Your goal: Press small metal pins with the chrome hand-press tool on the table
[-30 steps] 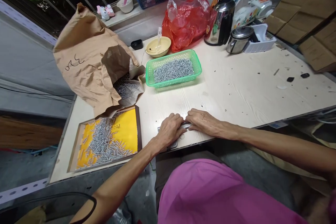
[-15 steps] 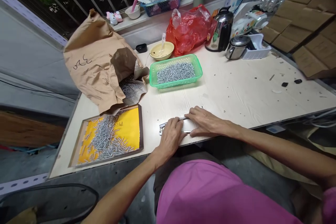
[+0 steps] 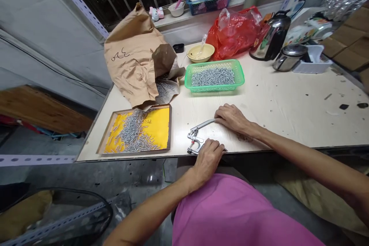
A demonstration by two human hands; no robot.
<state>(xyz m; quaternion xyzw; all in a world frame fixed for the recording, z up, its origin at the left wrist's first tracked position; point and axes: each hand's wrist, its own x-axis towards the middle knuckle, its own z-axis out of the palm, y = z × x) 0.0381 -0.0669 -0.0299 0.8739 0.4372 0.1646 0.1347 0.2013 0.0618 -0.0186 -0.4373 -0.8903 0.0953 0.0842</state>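
Observation:
A silver metal plier-like hand tool (image 3: 198, 141) lies at the table's front edge with its two handles spread apart and a small spring between them. My left hand (image 3: 208, 158) is closed on its lower handle, near the curved jaw. The end of the upper handle is in the fingers of my right hand (image 3: 232, 118). Left of the tool, a shallow cardboard tray (image 3: 170, 128) with a yellow lining holds many small metal pins. Behind the tool stands a green plastic basket (image 3: 215, 88) with more such pins.
An open brown paper bag (image 3: 132, 61) with pins in its mouth leans at the back left. Along the back are a yellow bowl (image 3: 201, 53), a red plastic bag (image 3: 235, 34), a kettle (image 3: 271, 36) and a steel pot (image 3: 289, 57).
The tool's handles have opened apart; before, they were together under both hands. My right hand has moved away from my left with the upper handle. The camera view has shifted left.

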